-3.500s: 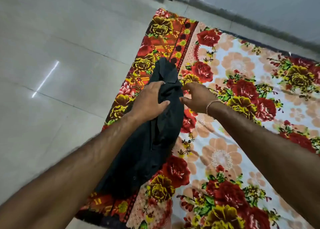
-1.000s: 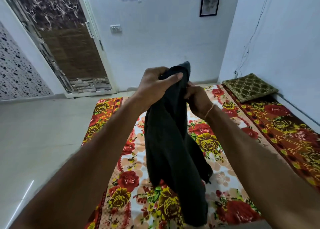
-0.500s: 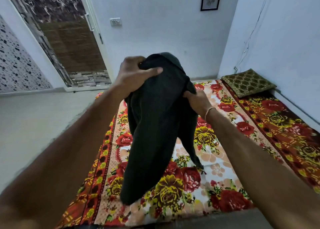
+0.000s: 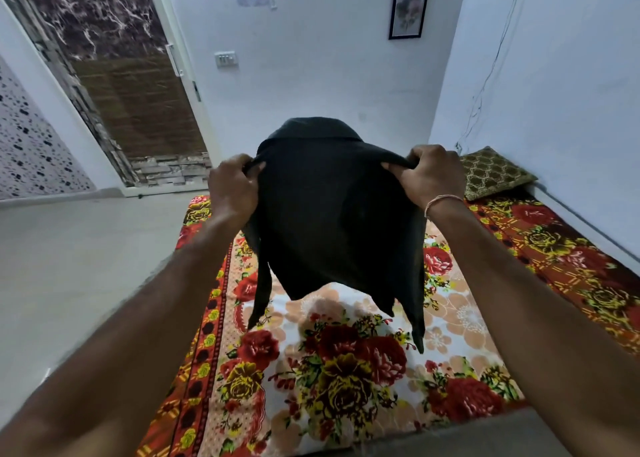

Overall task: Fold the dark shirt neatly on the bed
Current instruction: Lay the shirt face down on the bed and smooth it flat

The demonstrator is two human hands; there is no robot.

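Observation:
The dark shirt (image 4: pixel 332 221) hangs in the air above the bed (image 4: pixel 346 380), spread wide between both hands, collar uppermost. My left hand (image 4: pixel 232 186) grips its left shoulder. My right hand (image 4: pixel 427 176) pinches its right shoulder; a thin bracelet circles that wrist. The sleeves dangle at each side and the hem hangs clear of the flowered sheet. The bed is a low mattress covered in a red, yellow and white floral sheet.
A green patterned pillow (image 4: pixel 491 172) lies at the bed's far right corner against the wall. Grey tiled floor (image 4: pixel 86 266) runs along the left of the bed. A doorway (image 4: pixel 131 103) stands at the back left. White walls close in behind and on the right.
Since lifting the bunched shirt off the bed, my hands have moved apart to its two shoulders and the shirt now hangs opened out flat instead of gathered.

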